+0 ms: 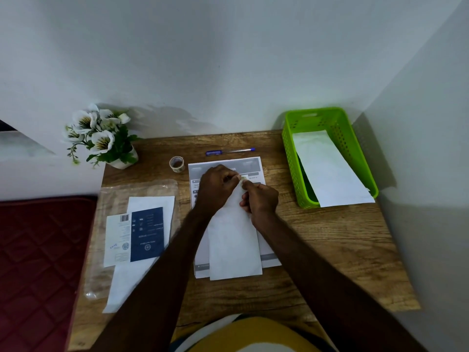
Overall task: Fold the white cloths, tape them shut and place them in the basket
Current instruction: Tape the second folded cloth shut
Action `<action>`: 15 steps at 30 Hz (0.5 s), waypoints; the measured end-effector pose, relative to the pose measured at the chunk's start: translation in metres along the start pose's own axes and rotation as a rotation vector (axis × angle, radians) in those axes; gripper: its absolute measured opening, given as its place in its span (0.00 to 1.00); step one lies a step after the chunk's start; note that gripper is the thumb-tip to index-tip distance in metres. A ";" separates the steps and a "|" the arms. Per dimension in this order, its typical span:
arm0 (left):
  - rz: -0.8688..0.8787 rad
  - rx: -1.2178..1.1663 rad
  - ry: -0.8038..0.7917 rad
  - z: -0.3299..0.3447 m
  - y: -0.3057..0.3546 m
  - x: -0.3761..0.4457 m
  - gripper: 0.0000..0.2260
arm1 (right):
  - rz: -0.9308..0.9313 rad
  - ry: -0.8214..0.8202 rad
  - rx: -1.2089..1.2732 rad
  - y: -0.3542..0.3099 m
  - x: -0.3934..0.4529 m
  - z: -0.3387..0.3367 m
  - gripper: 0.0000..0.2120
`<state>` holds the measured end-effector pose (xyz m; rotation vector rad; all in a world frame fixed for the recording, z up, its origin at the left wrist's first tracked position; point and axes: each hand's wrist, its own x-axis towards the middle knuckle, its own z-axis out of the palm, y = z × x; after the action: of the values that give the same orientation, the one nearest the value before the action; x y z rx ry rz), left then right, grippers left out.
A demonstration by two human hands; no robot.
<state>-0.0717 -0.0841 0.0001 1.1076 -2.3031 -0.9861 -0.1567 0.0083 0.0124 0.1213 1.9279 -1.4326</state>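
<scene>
Hands are seen at the centre of the view: the left hand (215, 186) and the right hand (260, 199) meet at the far end of a folded white cloth (234, 247). The fingers (232, 177) of the left hand are curled and pinch the cloth's far tip together with a small piece of tape (244, 178); the right hand's fingers are curled onto the same tip from the other side.

Three white cloths can be counted. The one being held lies lengthwise on a printed sheet (250, 165) at the middle of the surface (330, 237). A second folded cloth (330, 171) is placed in the green basket (289, 148) at 2 o'clock, its near end sticking out over the rim. A third cloth (134, 278) lies at 9 o'clock on a clear plastic bag (114, 194), under a dark blue card (147, 233) and a white label (115, 240) with a barcode.

One tape roll (177, 164) stands at 11 o'clock, just beside the sheet. One blue pen (229, 151) lies at 12 o'clock, beyond the sheet. One pot of white flowers (99, 135) stands at 10 o'clock.

The surface is brown wood grain, set into a corner of pale walls (228, 59). A dark red quilted cushion (38, 262) is seen at 8 o'clock, beside the surface.
</scene>
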 end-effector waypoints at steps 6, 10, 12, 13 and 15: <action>-0.029 0.019 0.012 0.004 0.002 0.004 0.08 | -0.036 0.029 -0.035 0.000 0.003 0.004 0.10; -0.016 0.039 0.022 0.006 0.003 0.006 0.07 | -0.041 0.048 -0.040 0.002 0.005 0.005 0.09; -0.021 0.052 0.023 0.007 0.004 0.005 0.08 | -0.050 0.060 -0.042 0.003 0.005 0.006 0.09; -0.025 0.056 0.024 0.007 0.004 0.005 0.08 | -0.056 0.064 -0.041 0.004 0.006 0.007 0.09; -0.024 0.065 0.025 0.008 0.004 0.005 0.09 | -0.072 0.068 -0.043 0.007 0.006 0.007 0.09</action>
<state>-0.0810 -0.0831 -0.0020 1.1691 -2.3217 -0.9071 -0.1545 0.0026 0.0023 0.0816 2.0360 -1.4496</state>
